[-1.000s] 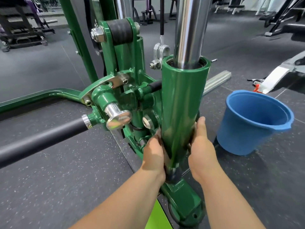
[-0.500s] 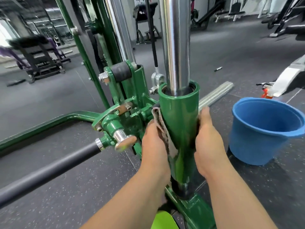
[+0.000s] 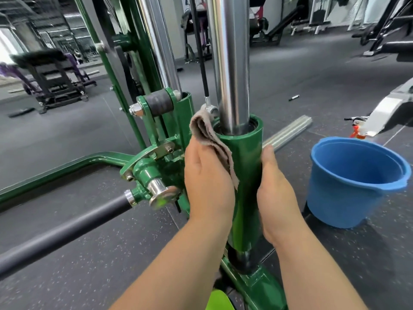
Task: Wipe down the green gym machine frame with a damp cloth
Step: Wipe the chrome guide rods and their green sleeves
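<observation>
A green sleeve of the gym machine frame stands upright around a chrome post. My left hand presses a folded beige cloth against the sleeve's left side, near its top rim, with the fingers curled round behind. The cloth's upper fold sticks up above the hand. On the sleeve's right side my right hand wraps it at about the same height, thumb lying along the metal. Whether cloth lies under that hand is hidden.
A blue bucket stands on the rubber floor just right of the sleeve. A black bar and a chrome knob jut out at the left. A knurled steel bar points away behind. The green base plate lies below.
Both hands have slid up the green sleeve from its lower end to near its top rim, carrying the cloth with them. More of the cloth now shows above my left hand.
</observation>
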Tool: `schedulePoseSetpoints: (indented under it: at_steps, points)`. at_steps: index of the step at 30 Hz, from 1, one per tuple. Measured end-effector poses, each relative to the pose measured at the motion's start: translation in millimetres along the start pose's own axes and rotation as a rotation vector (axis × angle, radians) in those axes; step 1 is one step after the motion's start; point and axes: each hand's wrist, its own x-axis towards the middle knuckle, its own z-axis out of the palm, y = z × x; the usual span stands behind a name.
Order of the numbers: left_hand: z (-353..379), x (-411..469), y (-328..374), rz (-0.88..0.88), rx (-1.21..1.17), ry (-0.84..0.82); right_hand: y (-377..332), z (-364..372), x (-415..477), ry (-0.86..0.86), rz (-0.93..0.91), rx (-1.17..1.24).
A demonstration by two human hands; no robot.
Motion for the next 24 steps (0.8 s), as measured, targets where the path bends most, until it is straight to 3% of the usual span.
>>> schedulePoseSetpoints:
  at_steps: [4, 7, 9, 11, 13, 16, 18, 20, 24]
  points:
    - [-8.0, -13.8, -29.0, -0.070, 0.048, 0.014, -1.3, -1.2, -4.8, -0.013, -0.026, 0.077]
    - [-21.7, -22.7, -45.6, -0.150, 0.206, 0.043, 7.4, -11.8, -3.0, 0.256, 0.010, 0.019]
    - [-32.4, -33.2, -44.2, -0.101, 0.234, 0.056, 11.8, -23.7, -7.1, 0.381, 0.129, -0.009]
    - [-38.9, -50.3, -41.0, 0.041, 0.252, 0.016, 11.0, -34.1, -11.9, 0.242, 0.272, -0.004]
    - [-42.7, -66.2, -45.3, 0.199, 0.319, -0.090, 10.8, -41.5, -16.1, -0.006, 0.357, 0.013]
    - [-45.1, -71.1, -57.3, 0.473, 0.673, -0.211, 14.2, -52.6, -29.9, -0.360, 0.356, 0.224]
    - [-40.5, -68.1, -56.6, 0.484, 0.691, -0.265, 15.3, -63.6, -35.1, -0.434, 0.310, 0.358]
    - [-33.0, -65.4, -46.1, 0.415, 0.590, -0.266, 17.8, -78.9, -29.3, -0.323, 0.220, 0.367]
    - [-29.0, -49.6, -41.1, 0.117, 0.481, -0.018, 15.4, -95.6, -1.4, 0.118, 0.059, 0.338]
